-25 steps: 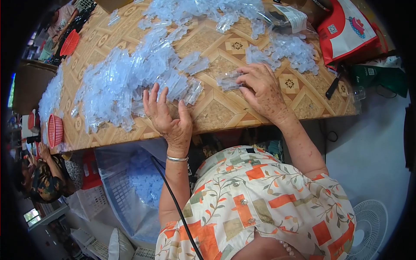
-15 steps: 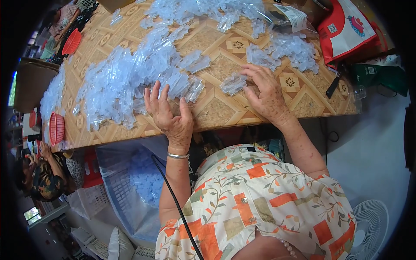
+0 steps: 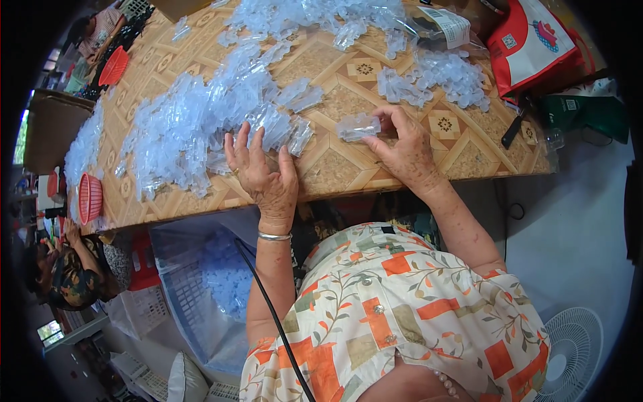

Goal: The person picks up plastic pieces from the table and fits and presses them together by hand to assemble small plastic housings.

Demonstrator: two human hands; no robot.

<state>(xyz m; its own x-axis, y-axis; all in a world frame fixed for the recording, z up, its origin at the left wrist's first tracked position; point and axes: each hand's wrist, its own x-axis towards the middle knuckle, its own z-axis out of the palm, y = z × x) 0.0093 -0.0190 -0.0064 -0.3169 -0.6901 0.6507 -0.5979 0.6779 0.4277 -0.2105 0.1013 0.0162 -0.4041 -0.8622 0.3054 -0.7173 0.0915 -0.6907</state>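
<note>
Clear pieces [image 3: 353, 127] in right hand [image 3: 407, 149], basket [image 3: 179, 283] of bits [image 3: 229, 280]

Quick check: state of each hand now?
Left hand: open, at the edge of the large heap of clear pieces.
Right hand: closed on one end of a small clear cluster.

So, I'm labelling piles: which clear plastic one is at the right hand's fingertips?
The small bundle at the right hand, set apart; the big heap lies beside the left hand, the upper-right pile beyond the right hand.
</note>
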